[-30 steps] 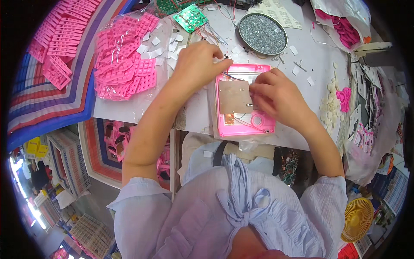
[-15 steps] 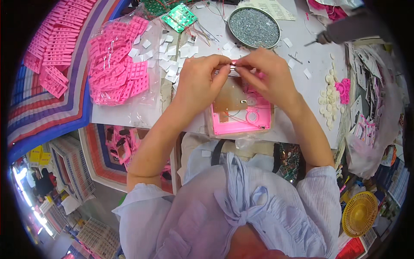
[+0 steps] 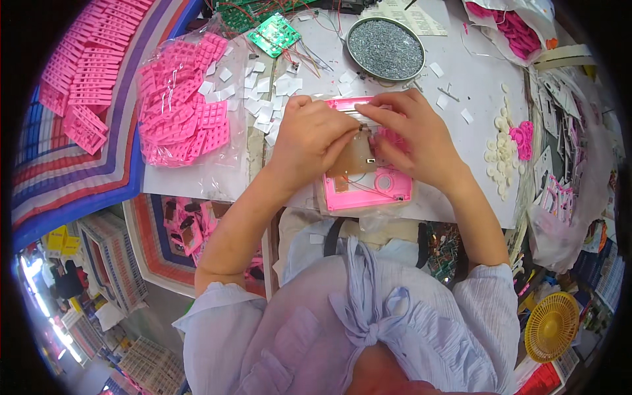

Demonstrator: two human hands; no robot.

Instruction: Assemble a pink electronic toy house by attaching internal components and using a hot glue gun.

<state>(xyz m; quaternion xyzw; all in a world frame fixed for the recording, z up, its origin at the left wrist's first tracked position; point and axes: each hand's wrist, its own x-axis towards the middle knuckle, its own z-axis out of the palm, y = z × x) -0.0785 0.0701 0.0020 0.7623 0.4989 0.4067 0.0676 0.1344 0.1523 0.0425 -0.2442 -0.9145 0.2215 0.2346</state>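
Note:
A pink plastic casing (image 3: 359, 199) lies before me on a clear plastic bag, with a brown circuit board (image 3: 355, 158) and thin wires inside it. My left hand (image 3: 309, 141) is over its left side, finger and thumb pinched at the board's far edge beside a small dark part (image 3: 363, 126). What exactly they grip is hidden. My right hand (image 3: 421, 135) hovers over the casing's right side, fingers parted and slightly bent, with nothing visible between them. A silvery strip (image 3: 352, 113) shows near the casing's far edge, between the hands.
Beyond the hands stands a round tin of small screws (image 3: 386, 49). White paper squares (image 3: 262, 108) and a green circuit board (image 3: 274, 35) lie to its left. A bag of pink keypads (image 3: 184, 105) is at left; white discs (image 3: 501, 155) lie at right.
Both hands have drawn nearer from the casing's far edge. My right fingers have parted from the left ones. A dark power screwdriver has gone from its spot at upper right.

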